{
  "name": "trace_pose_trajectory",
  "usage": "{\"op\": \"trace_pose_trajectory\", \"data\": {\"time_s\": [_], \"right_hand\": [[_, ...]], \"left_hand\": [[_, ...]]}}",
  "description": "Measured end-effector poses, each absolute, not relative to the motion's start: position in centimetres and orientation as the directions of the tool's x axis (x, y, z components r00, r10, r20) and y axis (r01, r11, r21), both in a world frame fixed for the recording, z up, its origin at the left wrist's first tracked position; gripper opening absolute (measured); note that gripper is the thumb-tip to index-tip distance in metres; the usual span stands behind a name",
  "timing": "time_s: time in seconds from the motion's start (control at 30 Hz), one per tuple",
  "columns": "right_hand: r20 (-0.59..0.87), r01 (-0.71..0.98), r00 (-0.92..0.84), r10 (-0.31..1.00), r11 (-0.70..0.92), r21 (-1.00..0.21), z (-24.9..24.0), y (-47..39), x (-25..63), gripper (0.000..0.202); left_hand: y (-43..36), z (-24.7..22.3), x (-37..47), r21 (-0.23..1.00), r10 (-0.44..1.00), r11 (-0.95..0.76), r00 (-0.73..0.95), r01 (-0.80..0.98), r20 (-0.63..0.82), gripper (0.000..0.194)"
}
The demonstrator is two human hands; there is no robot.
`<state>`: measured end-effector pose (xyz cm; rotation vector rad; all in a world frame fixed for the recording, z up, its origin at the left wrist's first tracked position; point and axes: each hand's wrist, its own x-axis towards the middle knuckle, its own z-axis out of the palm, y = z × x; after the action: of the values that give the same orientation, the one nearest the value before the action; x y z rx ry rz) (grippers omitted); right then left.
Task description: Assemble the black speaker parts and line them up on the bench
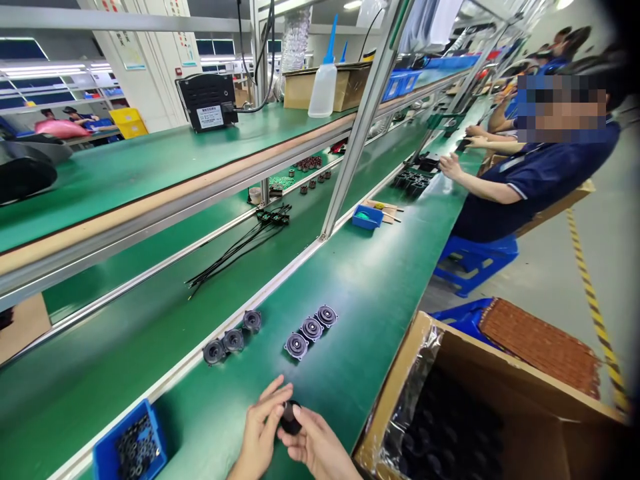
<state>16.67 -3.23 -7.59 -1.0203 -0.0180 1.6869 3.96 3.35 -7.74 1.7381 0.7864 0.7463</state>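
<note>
Both my left hand point(260, 427) and right hand point(313, 443) pinch one small round black speaker part point(290, 417) between fingertips, above the green bench mat point(370, 287), steadying it from both sides.

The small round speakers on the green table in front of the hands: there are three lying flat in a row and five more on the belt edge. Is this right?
Not quite. The head view shows three speakers lying flat, but only three more on the belt edge, not five.

White label on black box point(210, 117), wall posters point(131, 50), print too small to read
</note>
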Motion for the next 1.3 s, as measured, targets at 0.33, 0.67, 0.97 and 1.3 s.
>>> {"op": "trace_pose_trajectory", "data": {"time_s": [0.33,0.67,0.97,1.3], "right_hand": [[-0.561,-0.883,0.041,0.827,-0.233,-0.408,-7.5,-4.3,19.2,0.048],[-0.483,-0.832,0.327,0.812,0.005,-0.554,-7.2,-4.9,16.6,0.051],[-0.422,-0.702,0.431,0.798,0.003,-0.712,-8.9,-7.8,11.2,0.057],[-0.067,-0.025,0.514,0.855,-0.063,-0.998,-13.0,-10.3,9.2,0.053]], "left_hand": [[20.2,-6.2,6.5,0.372,0.814,-0.540,0.581,0.755,0.002,0.077],[7.2,-2.8,3.6,0.562,0.670,-0.652,0.734,0.509,0.112,0.063],[0.0,-2.1,-0.5,0.314,0.677,-0.706,0.735,0.635,0.033,0.067],[-2.8,-6.3,-2.3,0.513,0.782,-0.538,0.623,0.669,0.008,0.053]]}}
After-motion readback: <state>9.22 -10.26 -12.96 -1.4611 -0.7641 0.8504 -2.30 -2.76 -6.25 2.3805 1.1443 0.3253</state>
